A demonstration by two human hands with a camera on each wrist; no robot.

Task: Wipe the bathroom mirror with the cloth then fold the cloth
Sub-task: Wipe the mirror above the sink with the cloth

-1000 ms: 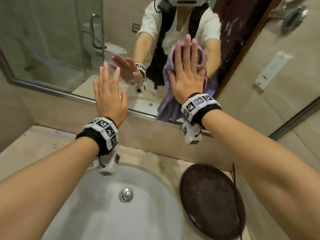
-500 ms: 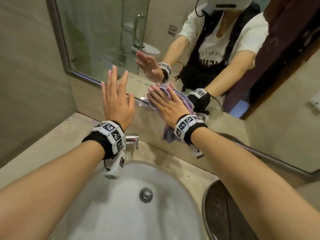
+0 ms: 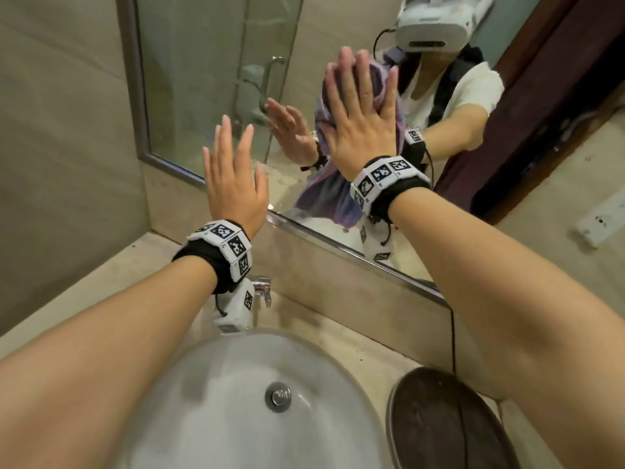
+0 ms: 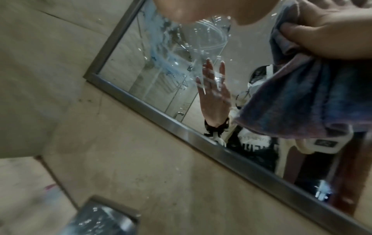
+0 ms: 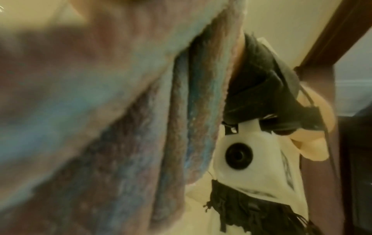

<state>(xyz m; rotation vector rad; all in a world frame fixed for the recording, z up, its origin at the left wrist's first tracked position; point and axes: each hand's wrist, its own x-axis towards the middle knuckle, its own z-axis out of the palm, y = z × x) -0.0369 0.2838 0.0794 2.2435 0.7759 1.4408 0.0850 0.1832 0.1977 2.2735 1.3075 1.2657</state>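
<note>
A beige-tiled bathroom wall carries the mirror point(image 3: 209, 79), framed in grey metal, above a stone surface point(image 3: 338, 336). The cloth point(image 3: 329, 194), streaked purple and blue, is flat against the glass in the mirror's lower middle, its loose end hanging down to the bottom frame. The right hand point(image 3: 360, 113) presses it there with straight, spread fingers, palm on the fabric; in the left wrist view the thumb tucks into a fold of the cloth point(image 4: 302, 95). The right wrist view is mostly filled by blurred cloth point(image 5: 100, 119). The left hand point(image 3: 233, 184) is raised just left of the cloth, released, fingers straight and holding nothing; whether it touches the glass cannot be told. Smears and droplets mark the glass near the left frame point(image 4: 161, 52). Below, a chrome tap point(image 3: 262, 286) stands behind a white basin point(image 3: 209, 384), and a dark round plate point(image 3: 446, 421) lies on the surface to the basin's right.
</note>
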